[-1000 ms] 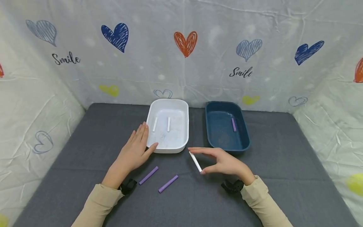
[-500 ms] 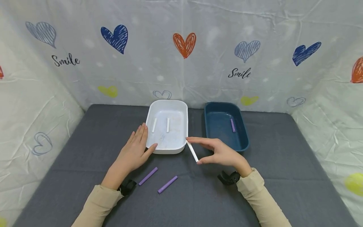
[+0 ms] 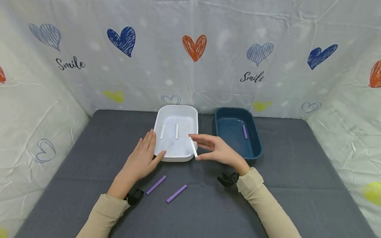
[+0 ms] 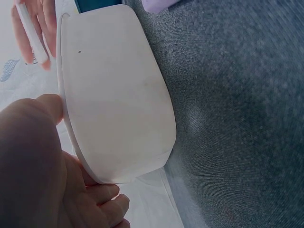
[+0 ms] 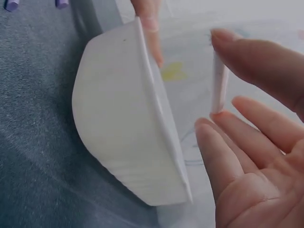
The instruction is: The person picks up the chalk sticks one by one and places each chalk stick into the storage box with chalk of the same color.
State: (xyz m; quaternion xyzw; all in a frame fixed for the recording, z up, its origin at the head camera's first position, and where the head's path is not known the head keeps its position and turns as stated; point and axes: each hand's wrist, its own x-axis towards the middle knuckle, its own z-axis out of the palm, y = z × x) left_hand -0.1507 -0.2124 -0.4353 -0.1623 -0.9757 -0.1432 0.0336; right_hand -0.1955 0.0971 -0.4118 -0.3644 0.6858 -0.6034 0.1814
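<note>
There's a white stick mid-frame, over the right rim of the white tray, its long axis slanting from upper left to lower right, pinched end to end by the right hand. The left hand, thumb apart from straight fingers, rests on the tray's left edge. Below, two purple sticks lie on the grey tabletop; a dark blue tray sits right, and heart-printed cloth hangs behind.

Plain beige sleeves end in wide cuffs, and a small black device is worn on each wrist.
</note>
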